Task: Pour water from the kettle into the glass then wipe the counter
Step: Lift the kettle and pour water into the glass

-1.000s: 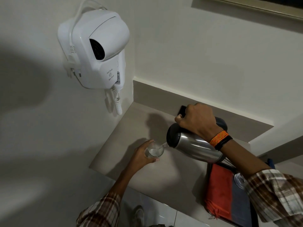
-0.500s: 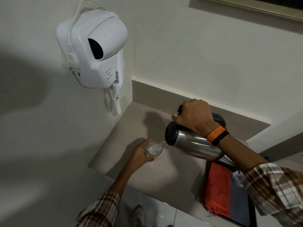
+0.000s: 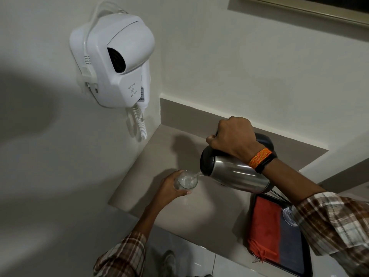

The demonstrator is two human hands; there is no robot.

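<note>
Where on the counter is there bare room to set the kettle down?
Bare counter lies between the wall corner and the glass, and in front between glass and tray. The right side is crowded by the tray, cloth and kettle.

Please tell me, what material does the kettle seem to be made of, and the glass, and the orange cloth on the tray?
Kettle: body looks like brushed stainless steel, with streaky highlights; its lid end is black, probably plastic.
Glass: clear glass or clear plastic; the water shows through it.
Orange cloth: soft woven fabric, matte, with frayed threads at its near edge.

White walls, wall-mounted hair dryer, tiled floor
</note>
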